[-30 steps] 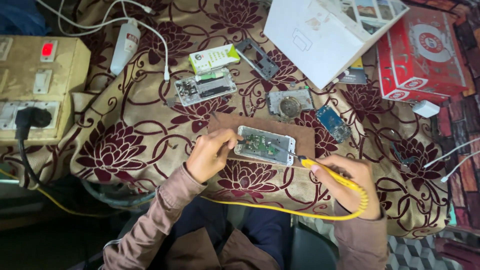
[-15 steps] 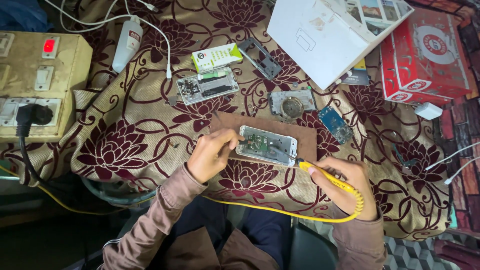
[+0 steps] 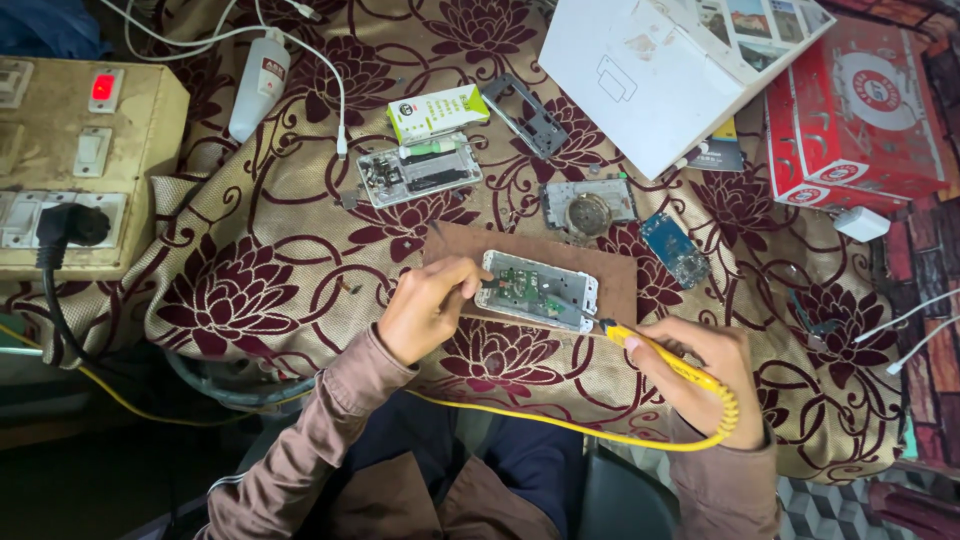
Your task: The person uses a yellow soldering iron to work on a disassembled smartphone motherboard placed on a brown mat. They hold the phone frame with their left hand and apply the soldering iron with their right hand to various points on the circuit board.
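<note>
- Two hands busy: left hand [image 3: 425, 310] pinches wire at board [image 3: 538, 290]; right hand [image 3: 700, 365] grips iron [image 3: 665, 358].
- Board looks light, fragile; hold by casing edges.

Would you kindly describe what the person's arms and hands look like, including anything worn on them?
Both arms wear long brownish-mauve sleeves of soft, creased fabric that end at the wrists. The left hand and right hand are bare: no gloves, and no rings or watch that I can make out. The left sleeve shows more fully than the right sleeve.

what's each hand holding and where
Right hand grips the yellow soldering iron by its handle. Left hand pinches a thin tool at the opened phone; what it is cannot be told.
</note>
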